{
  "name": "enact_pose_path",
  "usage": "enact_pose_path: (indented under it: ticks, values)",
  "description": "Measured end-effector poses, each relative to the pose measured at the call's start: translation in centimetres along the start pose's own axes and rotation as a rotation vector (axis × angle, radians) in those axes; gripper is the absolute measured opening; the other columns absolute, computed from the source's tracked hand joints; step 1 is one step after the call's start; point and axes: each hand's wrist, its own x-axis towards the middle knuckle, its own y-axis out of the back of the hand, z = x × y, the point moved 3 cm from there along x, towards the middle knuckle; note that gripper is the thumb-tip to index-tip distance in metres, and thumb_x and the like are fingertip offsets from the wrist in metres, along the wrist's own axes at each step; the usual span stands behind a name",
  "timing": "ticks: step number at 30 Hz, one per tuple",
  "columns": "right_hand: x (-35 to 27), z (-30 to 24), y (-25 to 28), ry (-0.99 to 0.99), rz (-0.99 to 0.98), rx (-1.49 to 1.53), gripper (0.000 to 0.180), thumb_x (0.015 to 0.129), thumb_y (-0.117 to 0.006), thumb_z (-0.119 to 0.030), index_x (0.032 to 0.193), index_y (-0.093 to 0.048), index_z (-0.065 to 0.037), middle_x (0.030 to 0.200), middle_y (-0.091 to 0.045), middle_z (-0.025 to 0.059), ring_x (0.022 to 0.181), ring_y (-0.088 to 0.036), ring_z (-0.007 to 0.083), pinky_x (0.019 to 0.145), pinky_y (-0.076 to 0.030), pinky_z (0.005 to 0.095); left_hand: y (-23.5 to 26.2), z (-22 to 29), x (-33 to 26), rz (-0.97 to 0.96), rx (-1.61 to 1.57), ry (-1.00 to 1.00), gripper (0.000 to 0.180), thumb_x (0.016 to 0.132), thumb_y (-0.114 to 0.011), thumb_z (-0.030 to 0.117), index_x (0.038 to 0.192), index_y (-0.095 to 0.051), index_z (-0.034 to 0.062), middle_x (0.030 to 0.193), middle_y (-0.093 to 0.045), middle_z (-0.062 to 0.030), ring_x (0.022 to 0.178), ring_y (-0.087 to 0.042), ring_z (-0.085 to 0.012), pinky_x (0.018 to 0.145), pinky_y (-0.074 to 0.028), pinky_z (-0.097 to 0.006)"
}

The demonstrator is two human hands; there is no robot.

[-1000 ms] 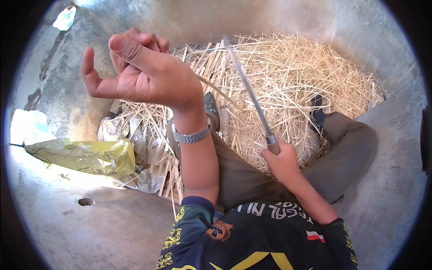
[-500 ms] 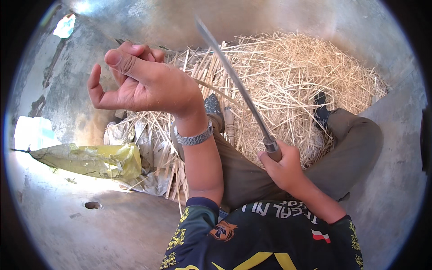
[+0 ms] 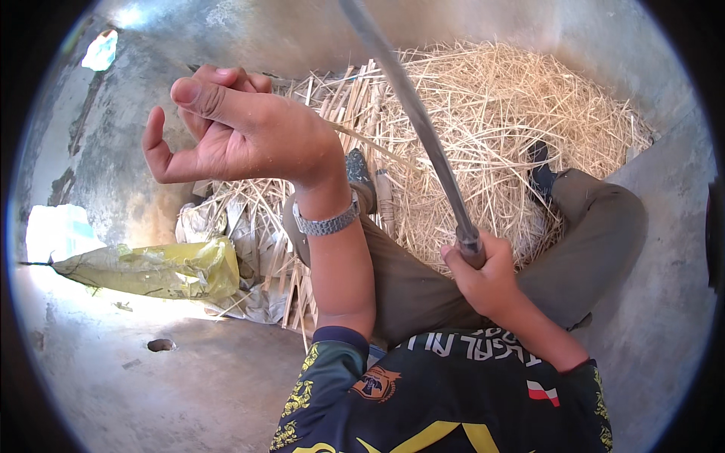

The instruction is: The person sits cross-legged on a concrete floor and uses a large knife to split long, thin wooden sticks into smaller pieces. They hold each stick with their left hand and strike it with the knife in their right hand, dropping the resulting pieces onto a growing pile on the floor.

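My right hand is wrapped round the handle of a long-bladed knife. The blade points up and away, slightly left, and is blurred toward its far end. My left hand, with a metal-banded watch on its wrist, is raised at the upper left with its fingers curled. Its thumb lies near the bent fingers, and the little finger stands apart. From behind that wrist a thin pale strip runs out to the right; the hand hides whether my fingers grip it.
Between my outstretched legs lies a heap of straw-like shavings. Longer split strips lie at its left side. A yellow translucent sack rests at the left, near a hole in the concrete. Grey walls surround the spot.
The knife's blade has swung up, closer to view, and its handle has shifted slightly right and up with my right hand. My left hand has barely moved.
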Motion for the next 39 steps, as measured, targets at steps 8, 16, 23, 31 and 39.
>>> enact_pose_path:
  ticks: [8, 16, 23, 31, 39]
  values:
    - [2.1, 8.1, 1.7, -0.461, -0.106, -0.062, 0.021, 0.084, -0.069, -0.016, 0.075, -0.056, -0.002, 0.059, -0.055, 0.0044, 0.045, -0.053, 0.0135, 0.041, -0.042, 0.0318, -0.7, -0.7, -2.4, -0.136, 0.012, -0.046, 0.029, 0.106, -0.055, 0.023, 0.122, -0.032, 0.0171, 0.073, -0.055, -0.0054, 0.055, -0.046, -0.0066, 0.042, -0.032, -0.017]
    - [3.4, 3.4, 1.1, -0.15, 0.018, 0.143, 0.024, 0.088, -0.068, -0.014, 0.072, -0.054, -0.004, 0.061, -0.052, -0.0024, 0.057, -0.047, 0.0064, 0.053, -0.039, 0.0307, -2.0, -2.2, -1.9, -0.305, -0.188, 0.121, 0.026, 0.107, -0.053, 0.025, 0.121, -0.031, 0.0213, 0.073, -0.055, -0.0065, 0.054, -0.044, -0.0069, 0.042, -0.029, -0.02]
    - [4.6, 8.1, 0.7, -0.411, -0.147, -0.041, 0.013, 0.086, -0.068, -0.011, 0.079, -0.059, -0.004, 0.058, -0.056, 0.0019, 0.043, -0.051, 0.0113, 0.04, -0.038, 0.0299, -3.0, -2.7, -2.6, -0.419, -0.139, 0.019, 0.029, 0.107, -0.054, 0.027, 0.118, -0.029, 0.0193, 0.072, -0.053, -0.007, 0.053, -0.041, -0.0076, 0.041, -0.029, -0.021]
    - [4.4, 5.9, 0.4, -0.073, -0.021, 0.308, 0.019, 0.086, -0.07, -0.01, 0.073, -0.057, -0.004, 0.054, -0.053, 0.0008, 0.038, -0.049, 0.0109, 0.037, -0.038, 0.031, -2.8, -1.7, -2.1, -0.391, -0.299, 0.311, 0.034, 0.104, -0.059, 0.032, 0.12, -0.031, 0.0214, 0.072, -0.05, -0.0041, 0.056, -0.039, -0.0089, 0.042, -0.028, -0.024]
    - [4.6, 5.8, 1.6, -0.249, -0.035, 0.094, 0.023, 0.087, -0.069, -0.011, 0.072, -0.053, -0.005, 0.057, -0.052, -0.001, 0.047, -0.044, 0.0069, 0.046, -0.035, 0.0274, -2.4, -2.1, -2.1, -0.412, -0.246, 0.237, 0.033, 0.105, -0.059, 0.032, 0.12, -0.032, 0.0209, 0.07, -0.05, -0.0039, 0.053, -0.035, -0.0085, 0.04, -0.025, -0.024]
